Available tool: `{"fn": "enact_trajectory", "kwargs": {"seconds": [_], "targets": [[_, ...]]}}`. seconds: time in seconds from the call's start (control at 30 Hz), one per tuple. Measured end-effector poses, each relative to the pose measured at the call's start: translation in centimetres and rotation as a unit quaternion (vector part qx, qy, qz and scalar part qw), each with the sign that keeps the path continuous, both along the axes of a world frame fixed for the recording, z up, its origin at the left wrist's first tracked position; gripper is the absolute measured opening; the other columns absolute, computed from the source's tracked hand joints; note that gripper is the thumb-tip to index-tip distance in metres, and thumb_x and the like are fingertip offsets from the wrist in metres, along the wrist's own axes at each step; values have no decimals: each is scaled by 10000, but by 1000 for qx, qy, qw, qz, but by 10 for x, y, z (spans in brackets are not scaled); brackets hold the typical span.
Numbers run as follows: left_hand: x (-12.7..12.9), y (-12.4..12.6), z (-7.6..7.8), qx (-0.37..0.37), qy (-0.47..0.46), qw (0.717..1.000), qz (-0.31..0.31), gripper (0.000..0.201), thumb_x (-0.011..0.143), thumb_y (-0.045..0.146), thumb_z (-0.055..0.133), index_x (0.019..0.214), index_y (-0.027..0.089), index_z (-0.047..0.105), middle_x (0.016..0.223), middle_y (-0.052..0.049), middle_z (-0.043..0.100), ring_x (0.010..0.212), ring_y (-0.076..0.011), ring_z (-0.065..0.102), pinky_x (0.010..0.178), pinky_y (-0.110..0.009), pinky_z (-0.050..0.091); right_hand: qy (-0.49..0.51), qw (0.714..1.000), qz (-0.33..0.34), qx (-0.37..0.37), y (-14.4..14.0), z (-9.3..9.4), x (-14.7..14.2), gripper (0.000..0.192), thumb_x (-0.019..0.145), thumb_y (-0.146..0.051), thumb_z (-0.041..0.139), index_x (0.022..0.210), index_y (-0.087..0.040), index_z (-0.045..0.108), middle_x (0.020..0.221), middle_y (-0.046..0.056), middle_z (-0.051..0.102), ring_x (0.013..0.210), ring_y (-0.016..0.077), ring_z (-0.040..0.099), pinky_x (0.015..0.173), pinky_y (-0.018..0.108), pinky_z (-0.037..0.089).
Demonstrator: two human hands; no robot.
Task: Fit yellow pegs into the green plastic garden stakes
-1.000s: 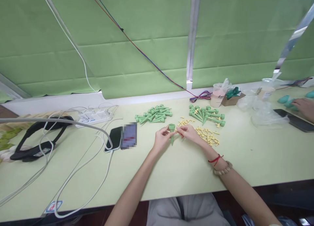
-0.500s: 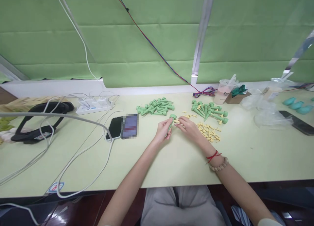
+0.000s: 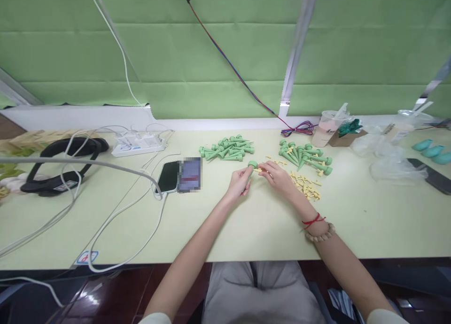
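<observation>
My left hand (image 3: 239, 183) is closed round a green plastic spike (image 3: 252, 164), its capped end up and its point hidden by my fingers. Close beside it, my right hand (image 3: 276, 176) pinches a small yellow T-shaped piece (image 3: 258, 170) against the spike below the cap. Whether the piece sits in a hole there I cannot tell. Behind my left hand lies a pile of plain green spikes (image 3: 227, 149). Another pile of green spikes (image 3: 306, 156), some with yellow pieces on them, lies beyond my right hand. Loose yellow pieces (image 3: 306, 185) are spread beside my right wrist.
Left of my hands are a phone (image 3: 167, 177) and a second, blurred-out device (image 3: 190, 175). White cables (image 3: 127, 216) loop over the table near a power strip (image 3: 139, 144) and a black headset (image 3: 63, 164). A drink cup (image 3: 324, 129) and plastic bags (image 3: 396, 166) stand to the right.
The camera view has shifted slightly, so the table sits higher and further right in the picture. Both hands keep hold of the spike and the yellow piece.
</observation>
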State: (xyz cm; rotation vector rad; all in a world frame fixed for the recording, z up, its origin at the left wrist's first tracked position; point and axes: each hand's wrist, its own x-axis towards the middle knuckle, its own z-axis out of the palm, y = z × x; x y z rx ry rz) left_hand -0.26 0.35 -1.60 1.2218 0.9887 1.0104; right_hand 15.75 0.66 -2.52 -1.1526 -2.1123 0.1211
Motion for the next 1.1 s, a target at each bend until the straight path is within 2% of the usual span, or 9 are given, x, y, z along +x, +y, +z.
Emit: {"fn": "enact_trajectory", "kwargs": {"seconds": [0.1,0.27,0.47,0.57,0.63,0.73,0.87,1.0,1.1], "targets": [[6,-2,-3,10,-4,1000,9,425,725,579,511,650,162,536,294,91,323,214,-51,247,278,-197,132,14,1000,-1,-25,-1,2,0,317,927,-369,315,954,-204,584,894,81,572,839,199,550,708,297,426],[10,-6,-2,54,2,997,58,414,728,570,514,704,160,565,301,99,314,244,-54,243,303,-203,151,182,975,14,-125,-7,4,-10,374,875,-492,368,757,-200,570,707,42,521,712,180,494,692,294,391],[7,-10,1,159,37,980,114,434,703,464,608,975,128,641,424,102,285,394,-41,257,422,-186,218,267,938,38,-219,-1,-7,-30,562,843,-653,154,588,-211,387,471,-61,240,396,99,271,407,226,296],[6,-8,1,198,59,971,123,481,709,438,612,1061,110,630,450,98,264,421,-40,239,443,-182,222,283,928,44,-240,0,-9,-35,562,827,-676,148,565,-214,330,482,-65,249,388,85,241,384,215,269],[6,-7,1,160,44,978,125,528,731,466,578,1097,87,606,422,102,276,394,-41,234,416,-184,213,283,930,38,-231,-2,-8,-34,550,841,-653,181,576,-206,363,504,-50,311,420,91,298,420,217,300],[5,-5,3,88,21,987,130,565,724,515,561,1078,76,596,362,108,307,330,-46,241,361,-186,191,262,946,8,-188,-8,-6,-30,416,831,-584,386,728,-197,496,591,-27,440,517,112,405,518,234,346],[4,-5,5,68,26,992,106,480,723,552,534,874,110,638,308,98,320,271,-57,253,316,-195,182,131,987,-45,-81,-10,-6,-23,281,860,-440,452,990,-205,529,799,33,576,650,157,514,623,267,378],[8,-8,3,84,32,992,89,425,733,545,528,776,134,624,312,99,301,278,-54,254,323,-196,180,112,991,-55,-57,-9,-10,-19,261,877,-420,407,831,-201,541,812,71,576,704,188,520,668,287,376],[10,-10,1,101,34,991,84,416,731,514,551,853,125,632,353,105,277,323,-46,238,358,-193,178,146,985,-52,-77,-10,-9,-20,355,890,-457,340,685,-202,480,718,56,534,663,173,496,649,278,376]]}}
